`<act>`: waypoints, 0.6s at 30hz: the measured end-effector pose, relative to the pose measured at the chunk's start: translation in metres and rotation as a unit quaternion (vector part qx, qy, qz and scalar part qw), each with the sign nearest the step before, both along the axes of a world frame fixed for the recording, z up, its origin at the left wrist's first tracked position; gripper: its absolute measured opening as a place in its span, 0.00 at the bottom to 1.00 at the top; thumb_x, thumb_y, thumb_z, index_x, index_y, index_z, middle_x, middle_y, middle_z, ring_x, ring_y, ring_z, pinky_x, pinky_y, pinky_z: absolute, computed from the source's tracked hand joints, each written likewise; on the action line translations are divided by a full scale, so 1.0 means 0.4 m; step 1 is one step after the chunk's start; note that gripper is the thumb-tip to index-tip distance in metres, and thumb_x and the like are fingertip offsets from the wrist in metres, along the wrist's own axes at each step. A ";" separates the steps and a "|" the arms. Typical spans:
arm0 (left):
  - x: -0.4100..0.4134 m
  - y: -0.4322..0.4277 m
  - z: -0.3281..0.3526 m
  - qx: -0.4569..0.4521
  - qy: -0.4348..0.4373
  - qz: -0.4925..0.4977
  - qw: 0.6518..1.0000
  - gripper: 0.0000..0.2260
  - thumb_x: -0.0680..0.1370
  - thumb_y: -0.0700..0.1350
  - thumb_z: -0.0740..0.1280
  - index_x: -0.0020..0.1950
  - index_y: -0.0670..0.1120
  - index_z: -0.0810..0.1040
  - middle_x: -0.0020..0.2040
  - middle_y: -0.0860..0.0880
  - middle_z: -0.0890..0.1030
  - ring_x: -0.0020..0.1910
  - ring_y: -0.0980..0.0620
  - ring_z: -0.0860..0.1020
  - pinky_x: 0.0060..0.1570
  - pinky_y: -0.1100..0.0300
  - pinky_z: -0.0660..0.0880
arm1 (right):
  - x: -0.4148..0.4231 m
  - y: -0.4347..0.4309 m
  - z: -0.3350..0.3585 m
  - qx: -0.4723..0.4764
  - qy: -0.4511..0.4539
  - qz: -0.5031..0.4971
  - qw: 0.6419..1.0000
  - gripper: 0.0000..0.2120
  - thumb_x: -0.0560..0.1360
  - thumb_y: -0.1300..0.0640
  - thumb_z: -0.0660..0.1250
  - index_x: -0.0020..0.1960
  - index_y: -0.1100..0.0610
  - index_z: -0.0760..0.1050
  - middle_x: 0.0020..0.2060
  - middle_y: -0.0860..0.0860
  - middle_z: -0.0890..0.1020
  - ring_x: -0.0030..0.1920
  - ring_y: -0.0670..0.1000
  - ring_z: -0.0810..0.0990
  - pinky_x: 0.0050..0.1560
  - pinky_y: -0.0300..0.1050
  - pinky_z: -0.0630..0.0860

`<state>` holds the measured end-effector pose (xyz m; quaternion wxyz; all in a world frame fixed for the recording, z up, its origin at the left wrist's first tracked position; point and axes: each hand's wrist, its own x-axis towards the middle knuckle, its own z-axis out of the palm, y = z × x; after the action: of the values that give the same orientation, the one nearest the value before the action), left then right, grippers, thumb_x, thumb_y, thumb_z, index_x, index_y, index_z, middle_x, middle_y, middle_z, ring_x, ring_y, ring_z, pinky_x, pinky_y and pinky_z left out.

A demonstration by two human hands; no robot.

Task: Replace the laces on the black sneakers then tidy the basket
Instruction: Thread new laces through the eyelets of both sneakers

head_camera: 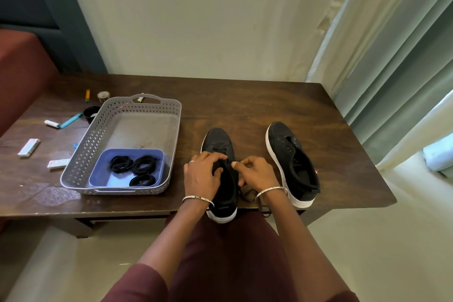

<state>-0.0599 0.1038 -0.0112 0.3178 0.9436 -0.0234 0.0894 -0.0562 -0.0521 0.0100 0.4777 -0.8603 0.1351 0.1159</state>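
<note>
Lace is pinched in the curled grip of the left hand and the right hand over the nearer sneaker, one of two set on the tabletop; the other sneaker is unlaced; three coiled laces are kept in one blue tray inside one grey basket

Dark wooden table: grey basket left, black sneaker centre, second sneaker right.
</note>
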 end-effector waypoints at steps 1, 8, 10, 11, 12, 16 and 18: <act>0.000 0.000 -0.001 0.019 -0.009 -0.009 1.000 0.15 0.75 0.43 0.71 0.58 0.59 0.81 0.54 0.58 0.80 0.57 0.52 0.75 0.53 0.54 0.65 | 0.004 0.007 -0.001 -0.023 -0.016 0.017 0.999 0.11 0.75 0.44 0.69 0.45 0.52 0.79 0.26 0.50 0.82 0.34 0.45 0.83 0.46 0.45 0.79; -0.007 0.003 -0.024 0.102 -0.059 0.003 0.993 0.16 0.75 0.42 0.70 0.58 0.60 0.83 0.49 0.58 0.82 0.48 0.52 0.79 0.46 0.56 0.63 | 0.001 0.034 -0.025 -0.062 -0.065 -0.022 0.996 0.09 0.76 0.51 0.68 0.39 0.52 0.80 0.33 0.49 0.83 0.41 0.54 0.83 0.49 0.54 0.80; -0.010 -0.005 -0.025 0.115 -0.067 0.012 0.991 0.16 0.74 0.42 0.72 0.56 0.60 0.83 0.47 0.58 0.82 0.45 0.52 0.80 0.44 0.55 0.63 | -0.011 0.038 -0.034 -0.022 -0.057 -0.064 0.996 0.09 0.74 0.52 0.68 0.36 0.50 0.81 0.31 0.46 0.83 0.40 0.52 0.83 0.50 0.56 0.80; -0.012 -0.010 -0.023 0.118 -0.071 0.017 0.990 0.15 0.73 0.42 0.72 0.56 0.60 0.84 0.46 0.58 0.83 0.44 0.52 0.80 0.44 0.54 0.64 | -0.016 0.039 -0.038 -0.007 -0.058 -0.080 0.995 0.09 0.74 0.52 0.68 0.36 0.48 0.81 0.30 0.44 0.83 0.40 0.51 0.83 0.51 0.56 0.80; -0.014 -0.014 -0.022 0.121 -0.074 0.021 0.990 0.15 0.73 0.42 0.73 0.55 0.60 0.84 0.46 0.58 0.83 0.44 0.52 0.80 0.44 0.54 0.65 | -0.019 0.042 -0.040 0.003 -0.060 -0.094 0.994 0.09 0.74 0.53 0.68 0.35 0.47 0.81 0.30 0.43 0.83 0.40 0.50 0.83 0.51 0.56 0.80; -0.014 -0.012 -0.023 0.116 -0.068 0.022 0.991 0.14 0.74 0.42 0.71 0.55 0.60 0.84 0.47 0.58 0.83 0.44 0.52 0.80 0.46 0.53 0.65 | -0.027 0.048 -0.035 0.025 -0.064 -0.107 0.992 0.11 0.73 0.55 0.69 0.33 0.48 0.83 0.30 0.43 0.83 0.40 0.50 0.83 0.50 0.54 0.80; -0.009 -0.002 -0.023 0.091 -0.052 0.016 0.994 0.15 0.76 0.43 0.70 0.57 0.60 0.83 0.49 0.58 0.82 0.47 0.53 0.79 0.47 0.55 0.63 | -0.030 0.041 -0.025 0.073 -0.052 -0.116 0.989 0.11 0.73 0.57 0.69 0.34 0.52 0.84 0.30 0.48 0.84 0.37 0.51 0.83 0.46 0.52 0.82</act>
<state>-0.0634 0.1030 -0.0205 0.2279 0.9628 -0.0331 0.1413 -0.0681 -0.0358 -0.0002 0.5558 -0.8066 0.1999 0.0241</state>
